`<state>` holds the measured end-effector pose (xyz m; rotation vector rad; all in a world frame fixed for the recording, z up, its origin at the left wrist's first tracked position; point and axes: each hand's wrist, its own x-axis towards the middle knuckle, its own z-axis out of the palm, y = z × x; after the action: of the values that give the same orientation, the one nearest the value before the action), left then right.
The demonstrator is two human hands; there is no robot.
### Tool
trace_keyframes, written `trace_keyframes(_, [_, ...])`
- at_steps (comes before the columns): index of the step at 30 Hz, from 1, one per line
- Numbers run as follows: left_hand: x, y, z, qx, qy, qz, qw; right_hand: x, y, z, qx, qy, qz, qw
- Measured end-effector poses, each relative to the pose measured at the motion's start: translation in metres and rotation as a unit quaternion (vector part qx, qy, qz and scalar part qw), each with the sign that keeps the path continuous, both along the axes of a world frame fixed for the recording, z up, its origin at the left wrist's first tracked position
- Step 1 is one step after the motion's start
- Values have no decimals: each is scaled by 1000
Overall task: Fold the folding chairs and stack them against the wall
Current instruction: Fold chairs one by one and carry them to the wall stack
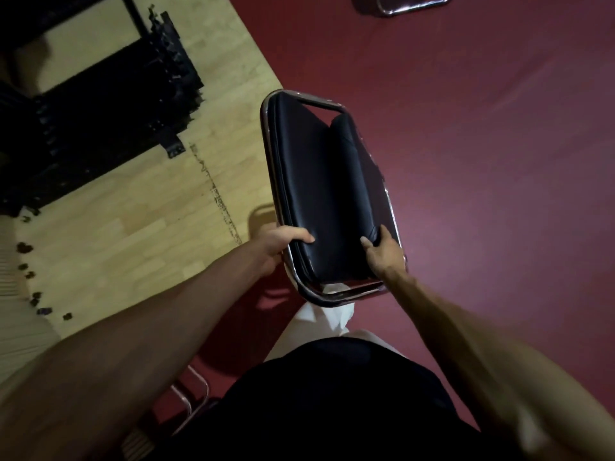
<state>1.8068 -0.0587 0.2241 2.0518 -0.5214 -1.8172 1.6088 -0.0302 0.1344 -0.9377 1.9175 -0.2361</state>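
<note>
Chair (pixel 319 194), almost folded flat, hangs over the red floor (pixel 466 161) with the left hand (pixel 283 242) gripping its frame and the right hand (pixel 382 254) gripping its seat, and closing it fast could pinch a thumb.

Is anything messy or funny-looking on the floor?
Yes: small dark crumbly bits lie scattered on the pale wooden floor at the left edge, and a ragged dark speckled line runs across the wood near the dark red floor. What they are is unclear.
</note>
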Motion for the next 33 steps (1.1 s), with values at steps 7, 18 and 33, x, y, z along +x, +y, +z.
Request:
trace_keyframes(7, [20,90,-14,0,27,61,998,10,59,-3,13,11,66,998])
trace_keyframes(18, [97,165,-23,-58,-5,98,994,83,112,-27,14,-66,-20,997])
trace_keyframes(33, [374,259,-10,-78,-17,204,976,369,196,-27,43,-123,19,991])
